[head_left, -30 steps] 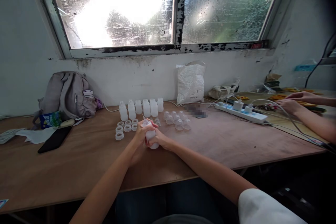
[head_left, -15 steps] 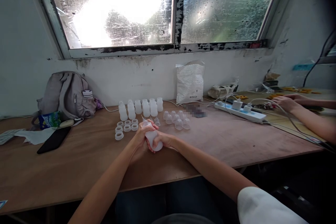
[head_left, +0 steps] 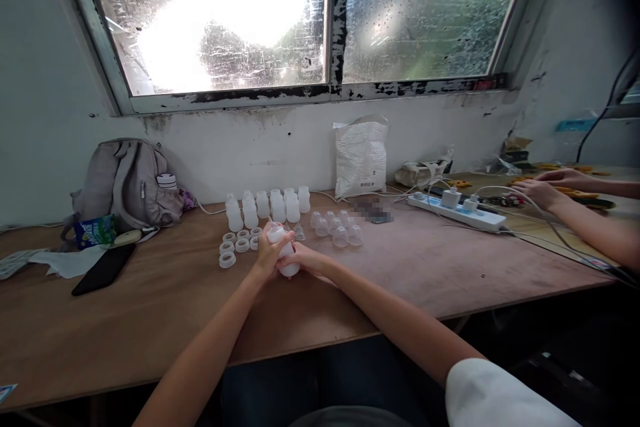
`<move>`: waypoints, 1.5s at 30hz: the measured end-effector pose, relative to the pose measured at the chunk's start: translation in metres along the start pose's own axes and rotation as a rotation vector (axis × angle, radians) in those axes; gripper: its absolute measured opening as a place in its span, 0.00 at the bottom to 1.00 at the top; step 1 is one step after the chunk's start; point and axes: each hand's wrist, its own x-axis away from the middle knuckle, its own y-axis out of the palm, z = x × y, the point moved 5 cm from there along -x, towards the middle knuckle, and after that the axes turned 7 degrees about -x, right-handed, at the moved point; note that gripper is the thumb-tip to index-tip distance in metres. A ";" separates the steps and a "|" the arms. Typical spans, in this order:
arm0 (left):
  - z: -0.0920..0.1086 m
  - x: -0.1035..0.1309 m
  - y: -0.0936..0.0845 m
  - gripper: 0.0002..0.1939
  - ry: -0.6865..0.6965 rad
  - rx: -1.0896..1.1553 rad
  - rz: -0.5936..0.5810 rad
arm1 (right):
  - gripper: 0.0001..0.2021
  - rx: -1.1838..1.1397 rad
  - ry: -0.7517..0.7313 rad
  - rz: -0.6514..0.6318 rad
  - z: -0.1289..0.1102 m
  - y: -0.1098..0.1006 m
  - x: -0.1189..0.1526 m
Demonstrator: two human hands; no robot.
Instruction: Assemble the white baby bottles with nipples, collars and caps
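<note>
Both my hands are wrapped round a frosted white baby bottle (head_left: pixel 289 270) over the table. My left hand (head_left: pixel 271 248) grips its upper part, near the collar and a clear teat at the top. Lower down, my right hand (head_left: pixel 306 260) closes on the bottle's body from the right; some of its fingers are hidden. Left of my hands lie several clear collar rings (head_left: pixel 227 259). Behind them stand several frosted bottles (head_left: pixel 277 207) in rows. A loose clear teat (head_left: pixel 299 232) lies just beyond my right hand, and several clear caps (head_left: pixel 340 235) are grouped farther right.
A grey backpack (head_left: pixel 127 177) and a black phone (head_left: pixel 103 269) are at left. A white plastic bag (head_left: pixel 361 157) leans on the wall. To the right is a power strip (head_left: pixel 457 213) with cables; beyond it a co-worker's hands (head_left: pixel 543 190) handle small parts.
The bottle has been tilted more upright and drawn slightly left. My left hand has shifted its hold around the collar, and my right hand now covers less of the bottle's front.
</note>
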 end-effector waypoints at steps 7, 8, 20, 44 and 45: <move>0.006 -0.001 -0.006 0.10 0.264 -0.351 0.241 | 0.21 0.871 -0.467 0.336 -0.017 -0.023 -0.002; 0.006 0.000 -0.005 0.10 0.282 -0.403 0.235 | 0.22 0.984 -0.452 0.353 -0.018 -0.024 -0.001; -0.006 -0.010 -0.013 0.12 0.218 -0.554 0.262 | 0.11 1.493 -0.078 0.902 -0.050 -0.062 0.024; -0.015 -0.011 0.001 0.21 0.243 -0.347 0.074 | 0.12 0.914 -0.619 0.789 -0.070 -0.053 0.030; -0.017 -0.011 0.004 0.21 0.221 -0.325 0.044 | 0.13 0.870 -0.701 0.791 -0.075 -0.049 0.035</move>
